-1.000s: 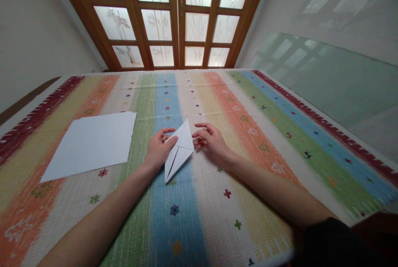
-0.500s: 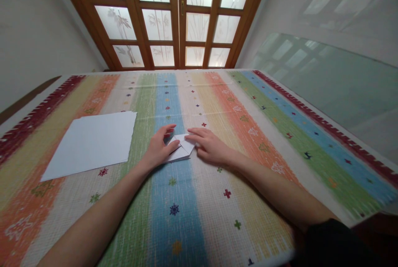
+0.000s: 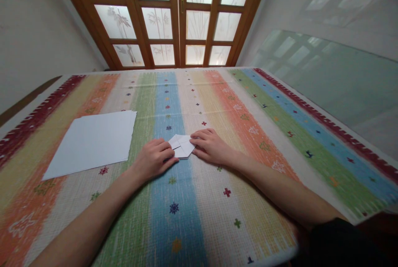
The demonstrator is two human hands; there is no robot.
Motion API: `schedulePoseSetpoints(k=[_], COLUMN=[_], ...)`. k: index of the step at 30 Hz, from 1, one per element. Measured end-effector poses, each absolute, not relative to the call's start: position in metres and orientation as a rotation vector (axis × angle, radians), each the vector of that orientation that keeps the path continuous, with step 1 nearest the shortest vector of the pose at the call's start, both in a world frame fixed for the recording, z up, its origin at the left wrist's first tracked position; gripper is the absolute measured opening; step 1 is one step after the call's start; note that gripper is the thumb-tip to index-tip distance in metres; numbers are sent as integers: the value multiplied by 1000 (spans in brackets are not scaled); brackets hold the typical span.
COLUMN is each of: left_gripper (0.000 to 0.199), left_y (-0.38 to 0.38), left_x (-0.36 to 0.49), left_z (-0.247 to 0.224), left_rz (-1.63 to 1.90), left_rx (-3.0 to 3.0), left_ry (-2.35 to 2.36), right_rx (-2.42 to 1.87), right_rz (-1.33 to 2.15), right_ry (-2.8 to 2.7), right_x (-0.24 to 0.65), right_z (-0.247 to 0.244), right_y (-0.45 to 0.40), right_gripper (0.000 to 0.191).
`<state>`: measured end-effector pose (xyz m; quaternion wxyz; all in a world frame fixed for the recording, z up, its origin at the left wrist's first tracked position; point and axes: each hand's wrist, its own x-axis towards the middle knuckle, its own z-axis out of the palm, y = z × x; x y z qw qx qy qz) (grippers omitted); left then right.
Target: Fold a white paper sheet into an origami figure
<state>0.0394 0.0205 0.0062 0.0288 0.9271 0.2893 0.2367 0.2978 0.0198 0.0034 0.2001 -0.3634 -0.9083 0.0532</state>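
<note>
A small folded white paper point(image 3: 183, 146), with creases and a dark slit on its face, lies on the striped cloth between my hands. My left hand point(image 3: 154, 157) grips its left edge, fingers curled on top and the thumb at the lower left corner. On the other side, my right hand point(image 3: 209, 146) has its fingers and thumb closed on the paper's right edge. The fingertips cover both side edges of the paper.
A stack of white sheets point(image 3: 93, 142) lies to the left on the striped tablecloth point(image 3: 186, 225). Behind the table are wooden doors point(image 3: 178, 26) with frosted panes. A glass panel point(image 3: 336, 80) stands along the right side.
My left hand has shifted left and down, its fingers now together at the paper's left edge, uncovering more of the paper. My right hand has moved slightly and its fingers have drawn in.
</note>
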Motion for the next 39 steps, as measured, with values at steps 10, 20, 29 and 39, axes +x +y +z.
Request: schedulePoseSetpoints(k=[10,20,29,39], left_gripper=[30,33,25,17], left_y=[23,21,19,12], left_x=[37,39,45,23], left_z=[-1,-3,-3,-9], left_rz=[782,658,587,602], left_rx=[2710,2649,2778,2727], left_ry=[969,1181,1430,1622], right_rx=[-904,-1200,-1419,-1466], right_rz=[215,155,45,45], right_ry=[-2532,-2497,-2525,-2409], right_x=[288,270,262,265], right_z=[-5,0,3,1], right_y=[21,15,15,17], right_gripper=[29,28,29,26])
